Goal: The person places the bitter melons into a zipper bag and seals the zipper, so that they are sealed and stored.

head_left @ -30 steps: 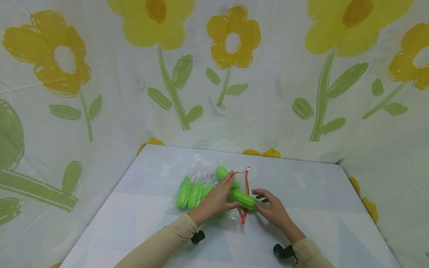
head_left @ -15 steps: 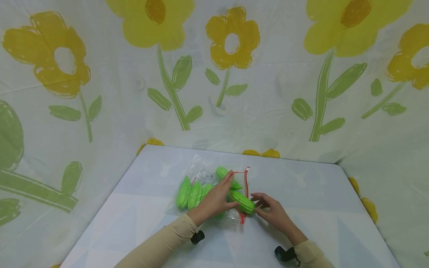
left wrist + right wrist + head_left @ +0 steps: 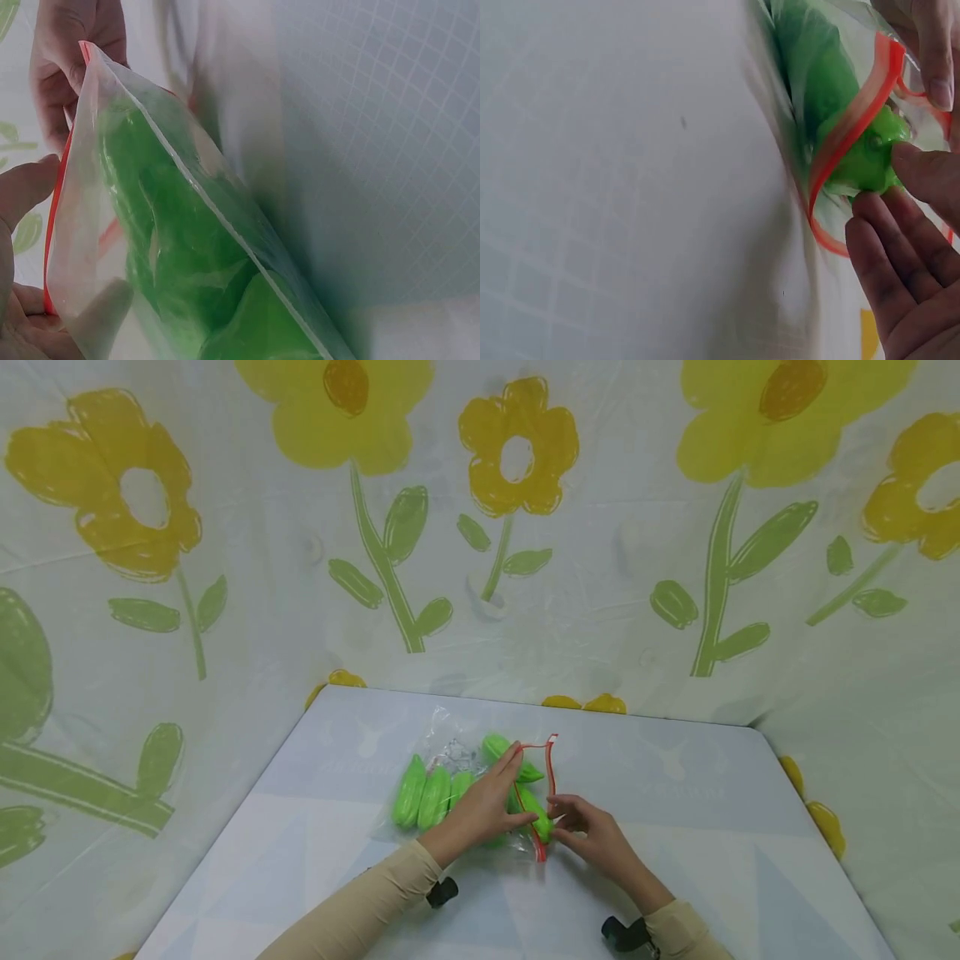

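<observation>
A clear zip bag point(image 3: 442, 725) with a red-edged mouth lies on the table, its mouth facing right. My left hand point(image 3: 487, 806) spreads that mouth with straight fingers and thumb; in the left wrist view one finger shows through the film. At the opening, my right hand point(image 3: 596, 837) pinches the end of a bright green, ridged toy gourd point(image 3: 866, 154), thumb on its tip and fingertips underneath. Most of this gourd lies inside the bag. Several similar gourds point(image 3: 408, 793) rest side by side in its left part, and another gourd point(image 3: 498, 747) sits near the top.
The white table point(image 3: 712, 868) has pale blue triangles and ends at a flower-printed curtain point(image 3: 585, 585) behind and on both sides. A dark wrist camera point(image 3: 442, 891) shows beneath the left forearm, another camera point(image 3: 624, 935) at the right wrist.
My right hand has moved left, and the gourd at the mouth has gone deeper into the bag and swung its near end downward. My left hand has stayed in place.
</observation>
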Demonstrator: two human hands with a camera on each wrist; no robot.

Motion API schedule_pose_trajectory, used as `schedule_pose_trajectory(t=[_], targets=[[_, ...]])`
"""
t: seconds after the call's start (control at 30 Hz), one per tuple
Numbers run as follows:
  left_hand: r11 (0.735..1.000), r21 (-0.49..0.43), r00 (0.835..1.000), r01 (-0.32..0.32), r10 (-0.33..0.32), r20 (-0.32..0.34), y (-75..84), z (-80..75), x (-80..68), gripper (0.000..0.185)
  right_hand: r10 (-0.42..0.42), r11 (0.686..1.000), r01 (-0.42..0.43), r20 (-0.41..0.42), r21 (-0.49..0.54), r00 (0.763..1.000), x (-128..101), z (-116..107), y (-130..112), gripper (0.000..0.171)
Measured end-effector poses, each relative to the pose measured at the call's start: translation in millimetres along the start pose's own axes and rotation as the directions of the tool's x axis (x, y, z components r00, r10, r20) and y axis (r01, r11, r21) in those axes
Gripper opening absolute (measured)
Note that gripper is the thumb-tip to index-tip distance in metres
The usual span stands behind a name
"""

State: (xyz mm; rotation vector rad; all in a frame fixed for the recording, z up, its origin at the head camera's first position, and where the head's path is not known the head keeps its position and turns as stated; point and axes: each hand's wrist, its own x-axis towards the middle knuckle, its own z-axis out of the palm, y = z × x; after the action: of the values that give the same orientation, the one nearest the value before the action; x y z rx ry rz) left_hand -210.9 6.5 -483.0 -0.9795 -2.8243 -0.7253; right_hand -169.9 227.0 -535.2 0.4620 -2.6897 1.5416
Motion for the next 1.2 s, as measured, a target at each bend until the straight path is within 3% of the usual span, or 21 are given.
schedule_pose_trajectory(t=[0.33,0.63,1.03,1.2], targets=[[1.000,-0.011,1.000,-0.003,0.002,-0.016,-0.3,2.1,-0.6,0.098,-0.011,1.000,0.009,0.067,0.023,0.998,-3.0,0.8,-8.0,0.046],[1.000,-0.010,1.000,0.005,-0.005,-0.010,0.6,4.0,-0.3,0.098,0.025,0.998,-0.032,0.142,0.045,0.990,-4.8,2.0,-7.6,0.041],[1.000,-0.001,1.000,0.013,-0.013,0.006,0.7,3.7,-1.1,0.098,-0.032,0.997,0.025,0.100,0.071,0.994,-6.9,-2.4,-5.7,0.042],[1.000,-0.014,1.000,0.001,-0.001,0.005,0.2,3.8,-0.7,0.098,-0.018,0.998,0.014,0.071,0.063,0.997,-6.5,-4.5,0.2,0.041]])
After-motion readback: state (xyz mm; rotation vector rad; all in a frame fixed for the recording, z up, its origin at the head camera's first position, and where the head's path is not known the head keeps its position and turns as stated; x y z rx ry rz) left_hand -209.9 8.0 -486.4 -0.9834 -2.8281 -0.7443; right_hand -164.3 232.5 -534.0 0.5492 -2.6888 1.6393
